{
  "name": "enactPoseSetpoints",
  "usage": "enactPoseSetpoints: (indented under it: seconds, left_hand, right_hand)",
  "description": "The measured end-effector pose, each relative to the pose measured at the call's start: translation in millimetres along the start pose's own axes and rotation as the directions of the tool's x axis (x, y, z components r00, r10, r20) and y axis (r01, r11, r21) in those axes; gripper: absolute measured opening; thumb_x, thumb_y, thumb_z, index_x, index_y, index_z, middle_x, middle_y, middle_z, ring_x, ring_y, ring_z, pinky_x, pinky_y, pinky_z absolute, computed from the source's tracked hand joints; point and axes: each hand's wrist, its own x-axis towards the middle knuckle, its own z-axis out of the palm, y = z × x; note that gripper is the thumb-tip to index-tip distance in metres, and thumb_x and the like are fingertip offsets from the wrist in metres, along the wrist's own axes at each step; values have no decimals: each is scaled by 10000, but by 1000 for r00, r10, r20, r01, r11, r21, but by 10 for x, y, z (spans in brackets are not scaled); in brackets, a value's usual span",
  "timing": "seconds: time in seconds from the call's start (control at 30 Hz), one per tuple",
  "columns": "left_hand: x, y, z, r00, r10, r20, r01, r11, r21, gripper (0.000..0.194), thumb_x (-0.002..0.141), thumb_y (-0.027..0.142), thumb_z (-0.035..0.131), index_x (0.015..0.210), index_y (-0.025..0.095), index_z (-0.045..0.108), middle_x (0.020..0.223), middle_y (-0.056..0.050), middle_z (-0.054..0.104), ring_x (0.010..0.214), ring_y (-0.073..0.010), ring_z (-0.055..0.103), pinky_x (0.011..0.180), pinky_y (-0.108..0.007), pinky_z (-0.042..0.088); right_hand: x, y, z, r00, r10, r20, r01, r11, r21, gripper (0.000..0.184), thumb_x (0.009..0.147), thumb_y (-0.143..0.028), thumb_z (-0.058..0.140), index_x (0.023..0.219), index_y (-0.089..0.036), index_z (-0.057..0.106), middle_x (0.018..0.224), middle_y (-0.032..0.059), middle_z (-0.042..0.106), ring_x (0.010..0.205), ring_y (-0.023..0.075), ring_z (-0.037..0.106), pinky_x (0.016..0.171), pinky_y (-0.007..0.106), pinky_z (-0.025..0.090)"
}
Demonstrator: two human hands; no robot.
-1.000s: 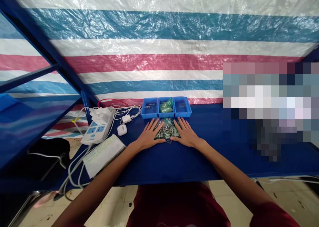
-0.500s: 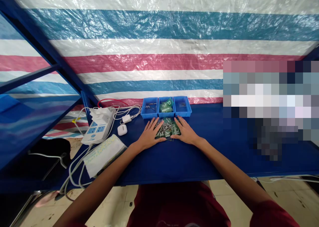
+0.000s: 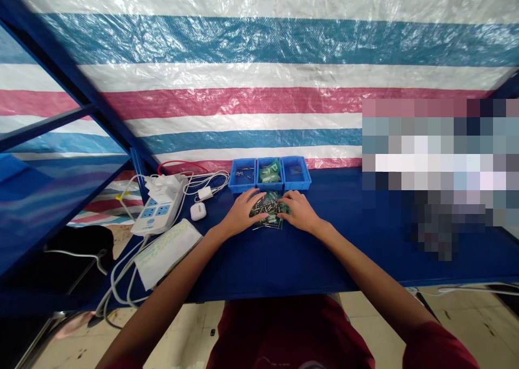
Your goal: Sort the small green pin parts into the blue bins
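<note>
A loose pile of thin metal pins or screws and small green-and-white packets (image 3: 267, 209) lies on the blue table, just in front of three blue bins. My left hand (image 3: 242, 213) curves round the pile's left side, thumb apart from the fingers and touching its edge. From the right, my right hand (image 3: 299, 211) cups the other side, its bent fingertips against the pieces. Neither hand has lifted anything. The left bin (image 3: 242, 188) contains a few metal pieces, the middle bin (image 3: 270, 186) green packets (image 3: 271, 170), and the right bin (image 3: 297, 185) something small and hard to make out.
To the left are a white power strip (image 3: 156, 215) with plugs and cables, a white charger (image 3: 205, 193), a white earbud case (image 3: 198, 211) and a folded patterned cloth or packet (image 3: 168, 253). A striped sheet (image 3: 251, 104) hangs behind. The right side is partly pixelated.
Both hands have drawn their fingers in from a flatter spread to a cupped shape round the pile. The pieces are bunched more closely, with several showing at the near edge.
</note>
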Motion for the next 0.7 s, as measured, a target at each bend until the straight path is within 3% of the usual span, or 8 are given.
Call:
enactPoseSetpoints:
  seconds: [0.2,0.47,0.6,0.7]
  left_hand:
    - [94,21,-34,994,16,-108,-23,998,-62,466,907,498,448,1259,220,573,1319,-90,545,1258,-277,474,1080,-405,355]
    - [215,108,-139,973,12,-230,-53,984,-172,338,898,413,485,1111,205,645,1138,-77,667,1099,-253,591,997,-406,429]
    - [308,162,-169,957,-5,-289,-59,976,-211,296,898,380,492,1064,204,663,1044,-59,705,1005,-234,636,942,-386,465]
    - [390,173,-147,940,-15,-341,-72,968,-242,269,899,352,499,1027,196,675,1003,-52,717,968,-221,653,921,-367,477]
  right_hand:
    - [55,-23,-6,997,50,56,-50,999,-6,338,834,-342,674,1120,-162,664,1050,109,615,1009,263,535,840,381,412]
    - [92,-15,-15,996,79,50,-81,996,36,181,879,-311,615,947,-186,727,956,84,671,945,242,568,792,354,392]
    - [133,-30,-58,993,120,6,-120,993,5,202,906,-274,554,882,-185,734,914,84,686,928,245,588,787,352,392]
    - [215,-48,-121,978,178,-109,-183,983,-36,239,895,-194,500,828,-158,727,891,105,682,899,250,603,794,357,400]
